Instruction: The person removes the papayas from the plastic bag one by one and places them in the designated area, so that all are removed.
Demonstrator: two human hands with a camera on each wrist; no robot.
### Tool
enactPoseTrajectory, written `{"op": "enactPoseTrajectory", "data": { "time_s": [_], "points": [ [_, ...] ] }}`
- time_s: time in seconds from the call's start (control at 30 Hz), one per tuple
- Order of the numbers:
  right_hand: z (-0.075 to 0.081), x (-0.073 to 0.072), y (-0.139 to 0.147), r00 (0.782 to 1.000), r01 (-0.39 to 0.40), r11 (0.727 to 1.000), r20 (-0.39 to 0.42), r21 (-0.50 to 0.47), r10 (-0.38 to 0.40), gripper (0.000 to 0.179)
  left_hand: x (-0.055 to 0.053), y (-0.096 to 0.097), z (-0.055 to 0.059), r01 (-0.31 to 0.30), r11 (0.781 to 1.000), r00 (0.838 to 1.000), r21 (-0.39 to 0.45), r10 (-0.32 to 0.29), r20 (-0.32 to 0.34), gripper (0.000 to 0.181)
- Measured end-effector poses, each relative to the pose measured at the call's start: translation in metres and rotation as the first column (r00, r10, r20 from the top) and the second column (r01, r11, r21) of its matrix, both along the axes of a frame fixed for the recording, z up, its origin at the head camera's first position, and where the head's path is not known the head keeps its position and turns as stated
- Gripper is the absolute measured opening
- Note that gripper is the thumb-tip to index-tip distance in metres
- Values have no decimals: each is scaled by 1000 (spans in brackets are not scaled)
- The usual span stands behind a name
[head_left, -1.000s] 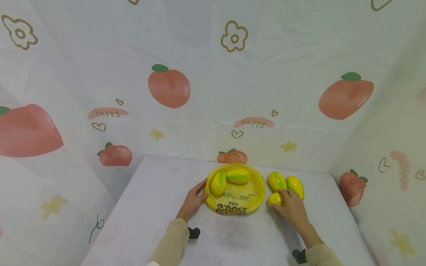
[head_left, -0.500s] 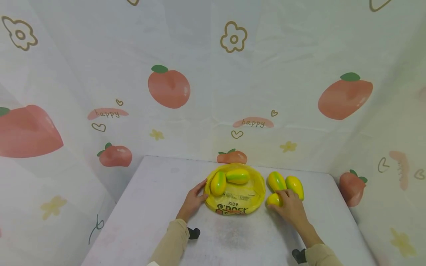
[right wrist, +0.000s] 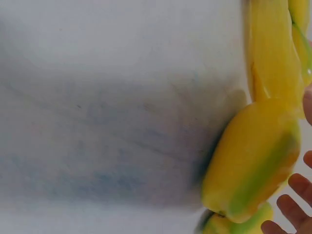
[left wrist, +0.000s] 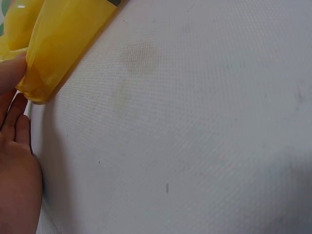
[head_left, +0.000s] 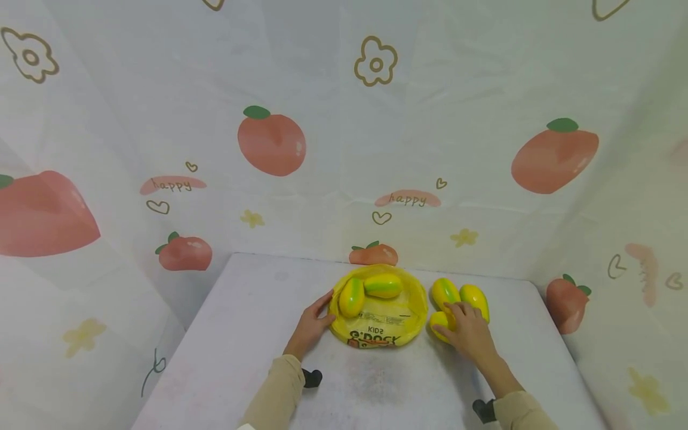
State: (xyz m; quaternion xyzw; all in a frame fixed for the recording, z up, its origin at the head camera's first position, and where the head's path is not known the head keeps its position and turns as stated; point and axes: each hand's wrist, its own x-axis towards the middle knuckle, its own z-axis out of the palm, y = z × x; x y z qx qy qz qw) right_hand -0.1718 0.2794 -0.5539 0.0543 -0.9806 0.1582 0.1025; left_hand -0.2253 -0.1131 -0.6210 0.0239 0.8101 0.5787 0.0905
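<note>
A yellow plastic bag (head_left: 384,331) with a rounded rim and dark printing stands on the table, with two yellow-green mangoes in it: one upright mango (head_left: 352,297) and one lying mango (head_left: 383,286). My left hand (head_left: 309,329) pinches the bag's left rim, thumb inside and fingers outside. Right of the bag, my right hand (head_left: 473,335) is at a front mango (head_left: 439,325), its thumb overlapping the fruit. In the right wrist view the fingers (right wrist: 292,212) are spread beside this mango (right wrist: 253,161). Two more mangoes lie behind, a left one (head_left: 444,291) and a right one (head_left: 475,298).
The white table (head_left: 242,334) has its back edge against a white curtain (head_left: 322,119) printed with peaches and flowers. Curtain panels also hang at left and right. Black wrist-camera pieces (head_left: 312,377) stick out beside the sleeves.
The front mango has turned slightly under my right hand, and the thumb has moved up over it. My left hand stays at the bag's rim. The head view has shifted a little.
</note>
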Motion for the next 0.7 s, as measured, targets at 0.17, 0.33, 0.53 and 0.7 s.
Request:
{"op": "enactPoseTrajectory", "data": {
  "time_s": [0.17, 0.33, 0.53, 0.7],
  "points": [
    [9, -2, -3, 999, 11, 996, -36, 87, -8, 77, 0, 0, -1, 1, 1000, 1000, 14, -1, 4, 62],
    [17, -3, -7, 1000, 19, 993, -9, 113, -18, 81, 1, 0, -1, -2, 1000, 1000, 22, 2, 5, 62],
    [25, -7, -12, 1000, -12, 993, 4, 119, 12, 87, 1, 0, 0, 0, 1000, 1000, 20, 0, 4, 61],
    [28, -12, -16, 998, -56, 989, -20, 138, 59, 89, 0, 0, 0, 1, 1000, 1000, 9, -1, 4, 62]
  ]
}}
